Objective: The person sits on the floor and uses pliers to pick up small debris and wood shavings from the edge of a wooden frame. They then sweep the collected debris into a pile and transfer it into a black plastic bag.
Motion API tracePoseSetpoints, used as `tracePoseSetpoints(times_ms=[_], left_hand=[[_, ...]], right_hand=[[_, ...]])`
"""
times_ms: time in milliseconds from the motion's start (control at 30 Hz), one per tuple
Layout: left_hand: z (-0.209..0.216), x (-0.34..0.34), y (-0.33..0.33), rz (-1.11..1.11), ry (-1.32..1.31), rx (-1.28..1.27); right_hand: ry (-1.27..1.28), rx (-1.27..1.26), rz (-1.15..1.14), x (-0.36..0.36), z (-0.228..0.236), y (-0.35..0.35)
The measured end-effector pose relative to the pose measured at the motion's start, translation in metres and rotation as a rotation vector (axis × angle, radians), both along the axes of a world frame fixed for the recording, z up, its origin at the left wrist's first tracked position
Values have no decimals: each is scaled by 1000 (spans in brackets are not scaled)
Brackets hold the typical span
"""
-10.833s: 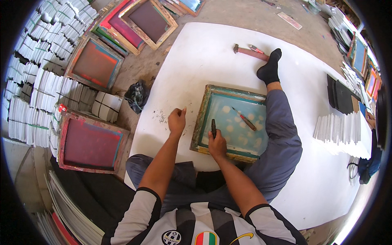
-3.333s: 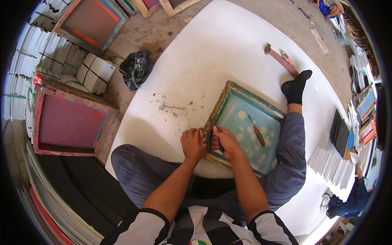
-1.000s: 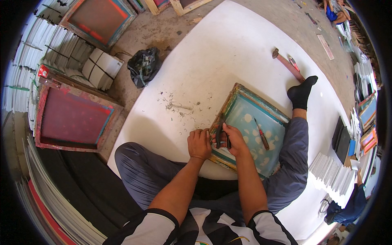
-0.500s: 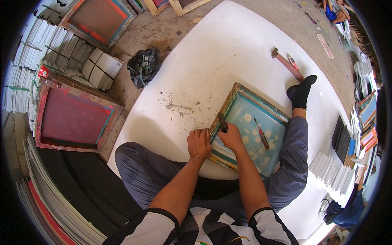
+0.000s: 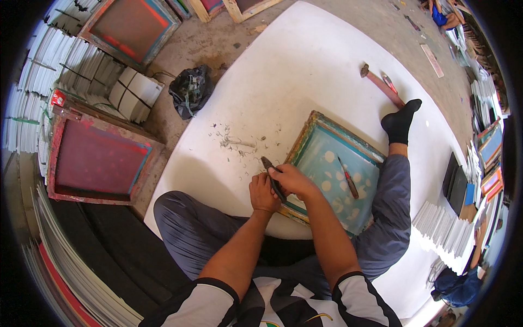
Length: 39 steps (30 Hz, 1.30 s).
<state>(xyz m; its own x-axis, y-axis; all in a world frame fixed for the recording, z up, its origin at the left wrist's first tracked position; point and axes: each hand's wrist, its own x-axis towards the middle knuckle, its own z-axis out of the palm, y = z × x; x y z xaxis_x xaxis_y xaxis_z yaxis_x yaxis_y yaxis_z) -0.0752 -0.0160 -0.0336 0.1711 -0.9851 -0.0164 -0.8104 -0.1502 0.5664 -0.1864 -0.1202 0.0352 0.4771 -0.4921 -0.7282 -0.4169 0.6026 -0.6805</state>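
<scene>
A screen printing frame (image 5: 305, 132) with a worn, multicoloured wooden border and light blue, white-spotted mesh lies tilted before me, against my bent right leg. My left hand (image 5: 263, 193) is closed at the frame's near left edge; its fingertips are partly hidden. In my right hand (image 5: 295, 181) is a pair of dark pliers (image 5: 267, 163), jaws pointing away to the upper left, held just over my left hand and off the frame. A screwdriver (image 5: 349, 178) with a red and brown handle rests on the mesh. Small dark scraps (image 5: 235, 143), perhaps pulled staples, lie scattered left of the frame.
The white work surface (image 5: 289, 60) spreads around me. A hammer (image 5: 383, 87) and a red tool (image 5: 389, 83) lie beyond my socked foot (image 5: 400, 121). A black plastic bag (image 5: 192, 90) stands at left, near another frame (image 5: 98, 155) and paper stacks (image 5: 131, 94).
My right hand with the pliers has moved left and nearer, off the frame's edge and over my left hand. The left hand has shifted only slightly.
</scene>
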Motion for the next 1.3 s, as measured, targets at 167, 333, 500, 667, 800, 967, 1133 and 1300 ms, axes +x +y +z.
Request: tracePoseSetpoints(times_ms=[167,333,500,667,800,967,1133,1300], left_hand=[[0,-1,-2,13,27,-80],[1,-2,-2,7,0,-81],[0,-4,-4,26,-9,-110],[7,-4,-4,15,-13,-102],[7,-5,-5,32,-8,-92],[10,-6,-6,44,-4,-103],[11,-7,-7,47,-18,-103],[11,-7,-7,51,-15,-89]], right_hand=[[-206,230,-384,-25,2,8],[-338,306,-607,-33,-4,21],[-420,295,-678,-35,-18,24],[-401,273,-708,-33,-27,25],[-292,220,-700,-30,-23,24],[13,17,-466,-43,-25,12],[120,-133,-320,-46,-26,7],[542,-646,12,-44,-30,9]])
